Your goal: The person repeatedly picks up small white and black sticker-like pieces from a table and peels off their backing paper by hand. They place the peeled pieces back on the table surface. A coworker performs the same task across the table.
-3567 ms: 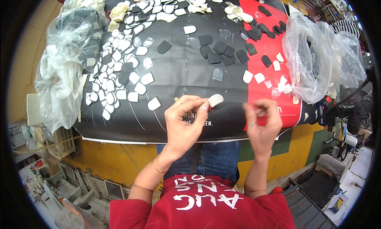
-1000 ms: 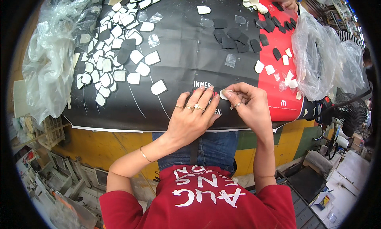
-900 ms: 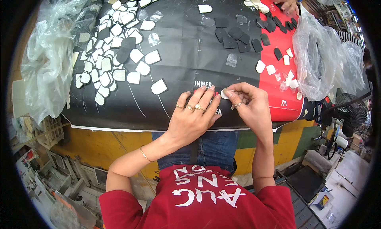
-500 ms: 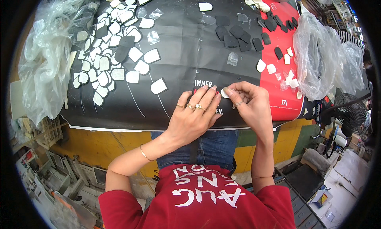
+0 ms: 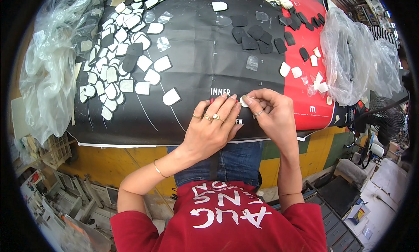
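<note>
My right hand (image 5: 274, 112) pinches a small white piece (image 5: 244, 102) between thumb and forefinger, just above the black sheet (image 5: 192, 55). Beside it, my left hand (image 5: 214, 123) rests palm down with fingers stretched out, their tips close to the white piece. Whether anything lies under those fingers is hidden. A white-faced pad with a dark rim (image 5: 171, 96), rounded at one end, lies left of my left hand. Beyond my right hand are a loose white piece (image 5: 285, 69) and several black pads (image 5: 249, 43) of the same rounded shape.
A large heap of white-faced pads (image 5: 112, 74) covers the left side. Crumpled clear plastic bags lie at the left (image 5: 48, 77) and right (image 5: 349, 55). Bits of clear film (image 5: 252, 63) are scattered about. A fan (image 5: 386, 123) stands past the red section (image 5: 312, 114) on the right.
The view has shifted slightly, so the pads on the sheet appear a little to the left. My right hand keeps its pinch on the white piece, nearly unmoved beside my left fingertips.
</note>
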A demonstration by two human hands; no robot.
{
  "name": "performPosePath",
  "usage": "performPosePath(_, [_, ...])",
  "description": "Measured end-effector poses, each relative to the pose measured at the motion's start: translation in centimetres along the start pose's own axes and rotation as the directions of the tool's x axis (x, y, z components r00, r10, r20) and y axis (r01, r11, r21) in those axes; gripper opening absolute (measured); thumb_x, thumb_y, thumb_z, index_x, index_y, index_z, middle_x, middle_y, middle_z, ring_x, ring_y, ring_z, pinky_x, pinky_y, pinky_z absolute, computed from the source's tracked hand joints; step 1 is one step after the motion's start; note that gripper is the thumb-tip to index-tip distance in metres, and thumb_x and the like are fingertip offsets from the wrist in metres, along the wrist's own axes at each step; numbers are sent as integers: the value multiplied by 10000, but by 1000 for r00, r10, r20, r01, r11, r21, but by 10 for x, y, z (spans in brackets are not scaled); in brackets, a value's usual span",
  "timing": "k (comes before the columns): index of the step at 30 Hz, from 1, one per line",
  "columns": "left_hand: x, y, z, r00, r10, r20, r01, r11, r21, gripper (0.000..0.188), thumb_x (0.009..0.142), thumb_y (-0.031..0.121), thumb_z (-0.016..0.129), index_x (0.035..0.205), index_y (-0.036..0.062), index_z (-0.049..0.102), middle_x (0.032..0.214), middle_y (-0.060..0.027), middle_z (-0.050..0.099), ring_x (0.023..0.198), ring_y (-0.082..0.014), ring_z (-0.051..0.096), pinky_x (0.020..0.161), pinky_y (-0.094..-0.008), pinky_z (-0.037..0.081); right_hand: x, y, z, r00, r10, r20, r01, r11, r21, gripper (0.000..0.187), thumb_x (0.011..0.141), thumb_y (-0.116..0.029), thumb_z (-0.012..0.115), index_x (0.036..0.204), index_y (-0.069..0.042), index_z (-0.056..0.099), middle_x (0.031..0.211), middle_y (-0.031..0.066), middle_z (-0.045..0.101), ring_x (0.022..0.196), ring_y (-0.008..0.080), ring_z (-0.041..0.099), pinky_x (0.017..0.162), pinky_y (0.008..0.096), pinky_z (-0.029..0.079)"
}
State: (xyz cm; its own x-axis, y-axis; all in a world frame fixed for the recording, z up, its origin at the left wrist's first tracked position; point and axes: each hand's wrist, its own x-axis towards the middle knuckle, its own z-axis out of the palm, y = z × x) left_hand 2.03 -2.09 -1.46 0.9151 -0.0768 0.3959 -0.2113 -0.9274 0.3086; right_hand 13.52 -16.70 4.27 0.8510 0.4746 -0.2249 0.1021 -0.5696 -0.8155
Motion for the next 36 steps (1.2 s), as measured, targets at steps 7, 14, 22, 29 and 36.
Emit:
performPosePath(7, [3, -1, -5, 997, -20, 72, 24, 998, -51, 550, 820, 318, 762, 1300, 85, 626, 1375, -96, 574, 1273, -254, 525, 1024, -411, 362, -1, -2, 1, 999, -39, -38, 38, 999, -18, 138, 880, -59, 728, 916, 73, 709, 727, 103, 674, 582, 111, 591, 544, 265, 471])
performPosePath(14, [7, -5, -9, 995, -9, 98, 9, 1000, 7, 557, 812, 352, 766, 1281, 83, 635, 1390, -104, 565, 1273, -263, 533, 998, -414, 389, -5, -3, 4, 985, -124, -116, 111, 987, -118, 143, 877, -69, 756, 957, 44, 720, 725, 28, 652, 610, 49, 528, 549, 215, 435])
performPosePath(22, [6, -4, -8, 994, 34, 105, -44, 995, 86, 577, 794, 354, 770, 1282, 77, 635, 1375, -117, 566, 1253, -274, 542, 973, -419, 419, -7, 0, 8, 978, -83, -190, 32, 965, -259, 193, 892, -184, 743, 843, -11, 673, 735, 82, 618, 601, 220, 594, 550, 352, 460])
performPosePath(29, [7, -4, -8, 993, 47, 106, -59, 991, 117, 570, 799, 369, 761, 1280, 88, 644, 1387, -118, 561, 1255, -272, 543, 972, -423, 428, -6, 4, 14, 962, -156, -223, 85, 950, -300, 176, 900, -135, 741, 849, 12, 661, 704, 57, 572, 537, 124, 470, 515, 291, 391])
performPosePath(36, [7, -3, -8, 992, 48, 113, -64, 988, 143, 557, 806, 370, 756, 1278, 92, 651, 1395, -115, 564, 1257, -266, 547, 993, -422, 417, -11, 10, 18, 965, -136, -225, 56, 942, -330, 190, 912, -218, 711, 854, -53, 638, 781, 78, 624, 676, 287, 622, 603, 399, 457])
